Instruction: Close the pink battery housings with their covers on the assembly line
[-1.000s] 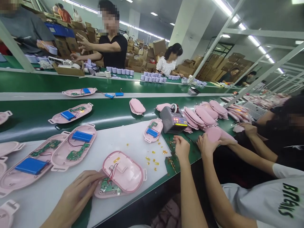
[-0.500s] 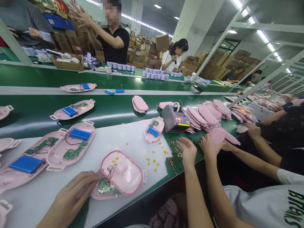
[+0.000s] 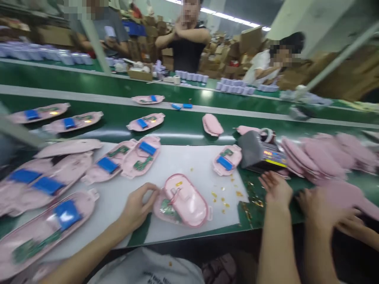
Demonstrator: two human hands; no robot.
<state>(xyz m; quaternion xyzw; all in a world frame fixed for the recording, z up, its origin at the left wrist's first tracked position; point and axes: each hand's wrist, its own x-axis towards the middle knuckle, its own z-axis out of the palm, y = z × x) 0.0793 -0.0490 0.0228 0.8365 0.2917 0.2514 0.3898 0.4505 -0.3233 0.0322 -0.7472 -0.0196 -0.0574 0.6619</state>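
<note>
A green table (image 3: pixel 177 136) bears a white sheet (image 3: pixel 174 157); beyond its right edge sits a grey machine (image 3: pixel 253 152). On the sheet, a pink cover (image 3: pixel 192 207) overlaps a pink shell (image 3: pixel 160 215) holding a green board (image 3: pixel 167 207). The left hand (image 3: pixel 140 205) pinches the shell's left edge; the right hand (image 3: pixel 276 189) hangs loosely open before the machine, right of scattered yellow pieces (image 3: pixel 223 200).

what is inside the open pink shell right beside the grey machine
The shell holds a blue block and a green circuit board; the floor beneath them is hidden.
</note>
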